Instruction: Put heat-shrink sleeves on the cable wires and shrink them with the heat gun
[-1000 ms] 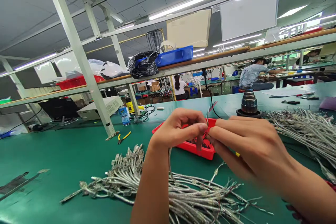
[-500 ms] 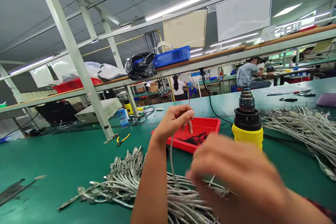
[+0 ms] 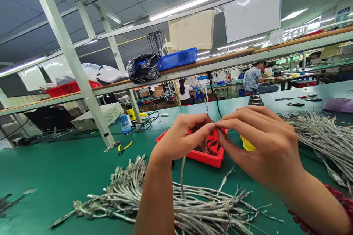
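I have 1 slim grey round cable (image 3: 182,178) in work, pinched in my left hand (image 3: 183,137) above a red plastic tray (image 3: 208,159), its thin red, white and dark wires (image 3: 208,108) bared and poking up past my fingers. My right hand (image 3: 264,139) meets them with fingertips drawn narrow; whether it grips a wire or some small piece, I can't tell. By my judgement this 1 is partway along: the wires are parted from the jacket, but I see no finished joint. Short black pieces (image 3: 213,147) lie loose in the tray, and 2 heaps of silvery, clear-jacketed cables (image 3: 204,213) (image 3: 328,136) flank me (which of them are done, I can't say). My right hand partly hides the yellow-bodied heat tool (image 3: 247,144).
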Demonstrator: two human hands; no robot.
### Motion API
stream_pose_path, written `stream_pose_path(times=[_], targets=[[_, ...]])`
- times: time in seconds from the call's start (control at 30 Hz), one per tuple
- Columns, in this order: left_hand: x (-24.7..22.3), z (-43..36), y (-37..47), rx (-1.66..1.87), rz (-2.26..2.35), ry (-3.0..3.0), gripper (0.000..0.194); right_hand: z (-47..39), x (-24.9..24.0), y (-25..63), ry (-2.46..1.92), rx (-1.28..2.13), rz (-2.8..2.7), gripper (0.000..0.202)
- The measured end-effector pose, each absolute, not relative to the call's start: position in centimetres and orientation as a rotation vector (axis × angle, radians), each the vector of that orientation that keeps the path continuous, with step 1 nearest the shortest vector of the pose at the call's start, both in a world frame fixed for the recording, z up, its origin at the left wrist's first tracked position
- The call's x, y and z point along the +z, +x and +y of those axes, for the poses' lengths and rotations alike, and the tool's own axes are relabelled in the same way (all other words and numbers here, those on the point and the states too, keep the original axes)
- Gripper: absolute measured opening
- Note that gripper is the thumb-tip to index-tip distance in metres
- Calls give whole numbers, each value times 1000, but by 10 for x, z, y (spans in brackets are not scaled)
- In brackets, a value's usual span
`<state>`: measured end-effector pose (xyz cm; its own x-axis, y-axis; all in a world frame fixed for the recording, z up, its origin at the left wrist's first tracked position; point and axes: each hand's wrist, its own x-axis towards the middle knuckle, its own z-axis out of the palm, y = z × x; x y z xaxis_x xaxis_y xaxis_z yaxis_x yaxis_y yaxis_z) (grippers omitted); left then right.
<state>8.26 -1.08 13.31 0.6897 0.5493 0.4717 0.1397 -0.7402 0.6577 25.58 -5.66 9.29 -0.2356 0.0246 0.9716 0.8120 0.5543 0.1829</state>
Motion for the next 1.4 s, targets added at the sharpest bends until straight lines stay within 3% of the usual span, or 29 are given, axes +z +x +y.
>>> stream_pose_path(times=[0.23,0.7,0.9,1.0,1.1,1.23,1.4], targets=[[135,-19,86,852,552,2427,24,-50,91,255,-682,-884,-1609,22],[133,-2,72,856,501,2318,25,-43,99,276,-522,-601,-1786,19],[129,22,21,1228,714,2168,24,-49,102,286,-469,12,-1473,14],[130,29,-2,1265,796,2125,19,-46,101,285,-627,158,-1555,7],[130,29,-8,1322,815,2095,18,-34,90,272,-874,205,-1832,36],[130,30,-1,1453,814,2042,19,-3,57,253,-1364,86,-2258,56],[130,27,17,1514,773,2057,23,38,3,245,-1540,-8,-2497,46]])
